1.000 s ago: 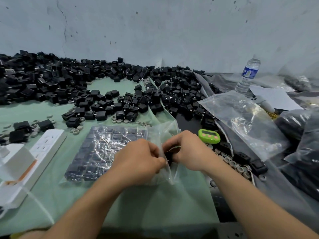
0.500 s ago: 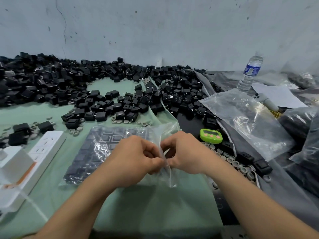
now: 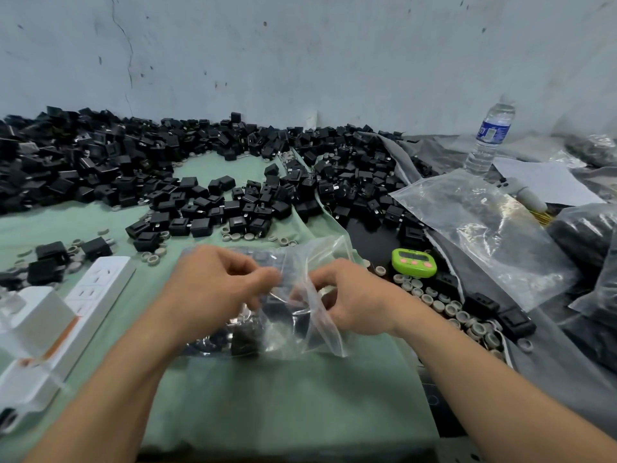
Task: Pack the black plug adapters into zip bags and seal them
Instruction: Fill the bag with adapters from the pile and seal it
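Observation:
A clear zip bag [image 3: 300,332] filled with black plug adapters lies on the green cloth [image 3: 283,402] in front of me, partly lifted and bunched. My left hand [image 3: 217,289] pinches the bag's top edge from the left. My right hand [image 3: 354,299] pinches the same edge from the right, its fingers curled on the plastic. The mouth of the bag stands up between the two hands. A large heap of loose black adapters [image 3: 187,182] stretches across the back of the table.
A white power strip [image 3: 96,289] and white box [image 3: 30,332] lie at the left. A green timer [image 3: 414,262], grey rings [image 3: 450,309], empty clear bags [image 3: 484,235], a water bottle [image 3: 490,138] and dark filled bags [image 3: 587,235] are at the right.
The filled bag has been pulled up and toward me, bunching under my hands. My hands have moved slightly apart along the bag's top edge.

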`<state>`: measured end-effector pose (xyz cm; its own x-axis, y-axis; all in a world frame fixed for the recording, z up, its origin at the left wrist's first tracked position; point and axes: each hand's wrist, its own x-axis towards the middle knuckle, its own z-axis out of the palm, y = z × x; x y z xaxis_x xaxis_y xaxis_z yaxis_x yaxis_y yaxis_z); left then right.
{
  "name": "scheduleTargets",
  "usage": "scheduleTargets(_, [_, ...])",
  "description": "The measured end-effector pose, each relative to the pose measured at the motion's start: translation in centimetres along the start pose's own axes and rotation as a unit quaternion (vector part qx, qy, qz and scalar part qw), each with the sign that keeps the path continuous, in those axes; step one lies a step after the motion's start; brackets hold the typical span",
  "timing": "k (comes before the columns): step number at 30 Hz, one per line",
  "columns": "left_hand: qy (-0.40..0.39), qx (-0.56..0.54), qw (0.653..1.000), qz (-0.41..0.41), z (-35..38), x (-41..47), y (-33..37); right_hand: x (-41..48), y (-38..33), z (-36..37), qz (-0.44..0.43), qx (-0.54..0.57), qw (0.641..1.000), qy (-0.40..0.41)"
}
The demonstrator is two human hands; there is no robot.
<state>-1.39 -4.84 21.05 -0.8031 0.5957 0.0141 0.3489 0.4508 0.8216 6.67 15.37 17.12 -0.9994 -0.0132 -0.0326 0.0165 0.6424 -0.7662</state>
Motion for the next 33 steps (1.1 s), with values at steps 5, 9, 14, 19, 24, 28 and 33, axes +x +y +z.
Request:
scheduleTargets(5, [0.022, 0.247, 0.964, 0.096, 5.4, -1.7, 2.5, -0.1, 0.3, -0.4, 0.023, -0.084, 0.996, -0.026])
scheduleTargets(9, [0.006, 0.138, 0.988, 0.064, 6.1, -0.9, 2.4, -0.3, 0.3, -0.3, 0.009, -0.014, 1.0, -0.008])
scheduleTargets(14, [-0.034, 0.023, 0.996, 0.083, 5.1, -1.0, 1.8, 0.5, 0.9, 1.5, -0.021, -0.049, 0.998, 0.02])
scheduleTargets(19, [-0.015, -0.093, 0.992, 0.086, 1.2, 0.2, 0.7, 1.0, 0.8, 3.0, -0.058, -0.008, 0.997, 0.039])
scheduleTargets(24, [0.175, 0.064, 0.982, 0.011, -1.4, 1.4, -1.9, 0.8, 0.0, 2.5, -0.081, -0.063, 0.993, 0.052])
scheduleTargets(28, [0.013, 0.156, 0.987, 0.023, -1.3, 1.7, -2.8, 0.6, -1.4, 1.5, -0.09, -0.146, 0.985, 0.01])
scheduleTargets(33, [-0.223, 0.313, 0.921, 0.059, 0.2, 1.9, -4.0, 1.4, -1.2, 1.8, -0.121, -0.343, 0.931, 0.045])
